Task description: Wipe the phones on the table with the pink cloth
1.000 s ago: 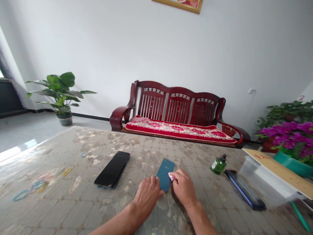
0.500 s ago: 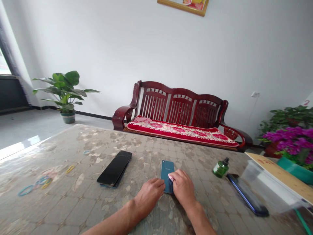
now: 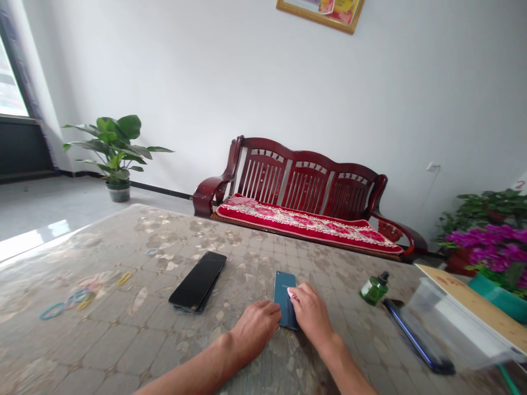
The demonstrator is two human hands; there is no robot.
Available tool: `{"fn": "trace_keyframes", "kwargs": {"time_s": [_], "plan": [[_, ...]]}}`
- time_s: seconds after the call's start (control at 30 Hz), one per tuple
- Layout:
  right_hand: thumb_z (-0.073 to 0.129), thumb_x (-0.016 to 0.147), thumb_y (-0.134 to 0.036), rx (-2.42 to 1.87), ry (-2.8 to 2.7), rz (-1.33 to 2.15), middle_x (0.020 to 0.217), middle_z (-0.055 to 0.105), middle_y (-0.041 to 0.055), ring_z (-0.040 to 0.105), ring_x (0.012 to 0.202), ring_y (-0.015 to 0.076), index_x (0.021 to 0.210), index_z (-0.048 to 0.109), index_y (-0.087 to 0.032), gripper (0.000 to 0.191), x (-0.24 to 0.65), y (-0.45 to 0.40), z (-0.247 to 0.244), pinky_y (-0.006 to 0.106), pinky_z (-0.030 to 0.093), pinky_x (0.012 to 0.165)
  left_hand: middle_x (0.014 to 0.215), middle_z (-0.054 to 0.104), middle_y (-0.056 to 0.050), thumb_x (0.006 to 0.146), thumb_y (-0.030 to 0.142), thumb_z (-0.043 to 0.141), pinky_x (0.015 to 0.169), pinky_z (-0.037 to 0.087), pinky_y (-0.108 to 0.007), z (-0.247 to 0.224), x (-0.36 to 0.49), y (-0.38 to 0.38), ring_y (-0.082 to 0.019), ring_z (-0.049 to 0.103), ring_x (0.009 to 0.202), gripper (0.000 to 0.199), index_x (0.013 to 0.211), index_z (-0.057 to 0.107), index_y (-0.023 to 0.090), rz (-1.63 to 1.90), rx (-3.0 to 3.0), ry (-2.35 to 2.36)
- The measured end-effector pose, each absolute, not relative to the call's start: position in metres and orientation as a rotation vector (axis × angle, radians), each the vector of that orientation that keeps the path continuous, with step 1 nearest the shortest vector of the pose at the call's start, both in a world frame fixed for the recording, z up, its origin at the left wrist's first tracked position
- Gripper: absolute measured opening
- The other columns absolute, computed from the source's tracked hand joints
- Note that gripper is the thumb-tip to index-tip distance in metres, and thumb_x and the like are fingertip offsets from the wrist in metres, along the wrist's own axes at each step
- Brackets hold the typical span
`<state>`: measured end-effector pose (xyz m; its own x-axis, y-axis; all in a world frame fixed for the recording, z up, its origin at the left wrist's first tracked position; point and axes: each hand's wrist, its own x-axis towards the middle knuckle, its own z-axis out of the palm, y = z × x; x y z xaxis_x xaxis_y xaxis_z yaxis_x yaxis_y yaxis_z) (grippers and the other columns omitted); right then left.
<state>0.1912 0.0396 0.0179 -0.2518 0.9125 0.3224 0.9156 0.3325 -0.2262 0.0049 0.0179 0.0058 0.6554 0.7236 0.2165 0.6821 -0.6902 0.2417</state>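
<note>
A blue phone [image 3: 281,302] lies on the table in front of me, its back facing up. My left hand [image 3: 259,323] rests at its lower left edge, fingers bent together against the side and holding it. Over the phone's right side is my right hand [image 3: 310,310], closed on a small pink-and-white piece, perhaps a cloth [image 3: 291,293], pressed to the back; most of that piece is hidden by the fingers. Left of my hands lies a black phone [image 3: 198,281], screen up, apparently on top of another blue one.
Right of my hands stand a green pump bottle [image 3: 374,288], a dark blue phone [image 3: 420,337] and a clear plastic box [image 3: 447,323] under a tan board [image 3: 469,302]. Coloured rubber bands [image 3: 52,311] lie left. Beyond the patterned table [image 3: 156,345] stands a red wooden bench [image 3: 308,181].
My right hand has slid slightly toward the far end of the blue phone with the small piece. My left hand stays at the phone's edge. The whole view has shifted a little.
</note>
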Motion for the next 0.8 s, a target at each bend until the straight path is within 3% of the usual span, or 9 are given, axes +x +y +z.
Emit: {"fn": "trace_keyframes", "kwargs": {"time_s": [0.23, 0.53, 0.8], "plan": [[0.042, 0.096, -0.012, -1.559, -2.359, -0.088, 0.095, 0.063, 0.0033, 0.056, 0.094, 0.0180, 0.097, 0.068, -0.023, 0.028, 0.188, 0.033, 0.018, 0.025, 0.041, 0.083, 0.094, 0.067, -0.004, 0.095, 0.013, 0.049, 0.084, 0.051, -0.027, 0.006, 0.008, 0.019, -0.019, 0.064, 0.088, 0.016, 0.087, 0.062, 0.017, 0.430, 2.845, 1.148], [0.042, 0.096, -0.014, -1.702, -2.342, -0.160, 0.098, 0.065, 0.0046, 0.056, 0.098, 0.0177, 0.097, 0.070, -0.022, 0.029, 0.176, 0.089, 0.024, 0.025, 0.039, 0.085, 0.093, 0.066, -0.004, 0.093, 0.011, 0.048, 0.082, 0.053, -0.029, -0.003, 0.007, 0.021, -0.020, 0.064, 0.086, 0.015, 0.087, 0.060, 0.017, 0.460, 2.843, 1.114], [0.042, 0.095, -0.012, -1.560, -2.368, -0.118, 0.094, 0.064, 0.0039, 0.055, 0.094, 0.0176, 0.095, 0.070, -0.023, 0.030, 0.175, 0.057, 0.017, 0.025, 0.039, 0.082, 0.095, 0.066, -0.005, 0.090, 0.005, 0.047, 0.085, 0.052, -0.028, 0.006, 0.007, 0.018, -0.019, 0.064, 0.089, 0.018, 0.088, 0.061, 0.017, 0.414, 2.824, 1.124]]}}
